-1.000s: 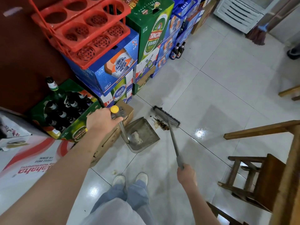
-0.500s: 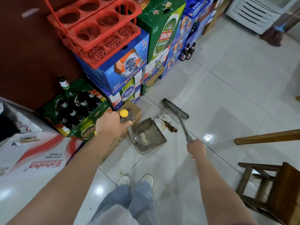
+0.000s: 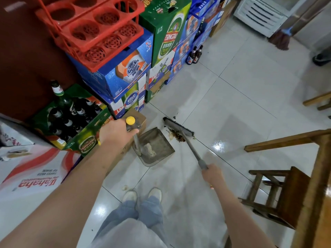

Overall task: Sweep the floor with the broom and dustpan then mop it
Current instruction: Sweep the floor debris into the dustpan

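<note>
**Sweeping station: debris at dustpan lip**

Left hand [image 3: 114, 134]: grip clenched round the upright, yellow-capped handle [image 3: 133, 133] of the dustpan [image 3: 155, 147]. The pan sits flat on the white tiled floor [image 3: 232, 97], its open edge facing the broom. A pale lump of litter [image 3: 149, 150] lies inside the pan near the foot of the handle.

Right hand [image 3: 213, 174]: grip clenched round the grey shaft of the broom [image 3: 189, 145]. The brush head [image 3: 178, 126] rests on the floor just beyond the pan's open edge. A small heap of dark brown debris [image 3: 176, 135] lies between brush head and pan, touching the bristles and just beside the pan lip; whether it touches the lip cannot be told.

Surroundings: stacked beer cartons [image 3: 129, 72] and red plastic crates [image 3: 95, 31] stand along the wall to the left, with an open green case of bottles [image 3: 71, 115] near the left hand. Two loose bottles [image 3: 195, 54] stand on the floor further along. A mop [image 3: 281, 38] leans at the far right. A wooden stool [image 3: 279, 194] stands right of the broom arm. The person's white shoes [image 3: 143, 195] are planted behind the pan, a pale scrap [image 3: 125, 187] just beside the left shoe.
</note>
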The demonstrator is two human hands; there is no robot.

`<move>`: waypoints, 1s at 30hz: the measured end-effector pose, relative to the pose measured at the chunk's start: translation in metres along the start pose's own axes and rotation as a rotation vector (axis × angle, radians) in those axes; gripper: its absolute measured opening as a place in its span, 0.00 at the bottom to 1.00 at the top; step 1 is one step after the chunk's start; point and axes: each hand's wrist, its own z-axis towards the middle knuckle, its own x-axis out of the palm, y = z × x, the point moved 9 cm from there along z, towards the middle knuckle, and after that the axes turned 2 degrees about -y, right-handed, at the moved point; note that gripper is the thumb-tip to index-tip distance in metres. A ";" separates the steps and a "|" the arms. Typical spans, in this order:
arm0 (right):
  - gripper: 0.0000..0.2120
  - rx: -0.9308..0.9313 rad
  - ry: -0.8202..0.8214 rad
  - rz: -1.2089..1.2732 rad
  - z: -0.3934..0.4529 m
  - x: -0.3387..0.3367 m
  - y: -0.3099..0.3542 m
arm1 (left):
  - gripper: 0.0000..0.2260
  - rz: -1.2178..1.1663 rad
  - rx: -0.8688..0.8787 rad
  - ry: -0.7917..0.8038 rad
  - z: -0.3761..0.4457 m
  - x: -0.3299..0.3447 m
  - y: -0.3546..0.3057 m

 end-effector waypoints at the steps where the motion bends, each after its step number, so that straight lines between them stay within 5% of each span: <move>1: 0.10 -0.001 -0.012 0.018 -0.001 0.001 -0.006 | 0.21 -0.003 0.001 -0.005 -0.001 -0.001 -0.001; 10: 0.12 0.044 -0.098 0.123 0.015 -0.026 0.018 | 0.21 -0.012 -0.002 -0.015 -0.001 -0.001 -0.001; 16: 0.04 0.060 -0.090 0.101 0.030 -0.034 0.055 | 0.20 -0.012 -0.025 0.011 0.006 0.006 0.004; 23: 0.25 -0.050 -0.057 -0.217 0.016 -0.006 0.058 | 0.20 0.003 -0.028 -0.002 0.011 0.002 0.003; 30: 0.20 -0.012 -0.014 -0.219 -0.010 0.018 0.017 | 0.21 0.011 -0.007 -0.018 0.007 0.000 0.000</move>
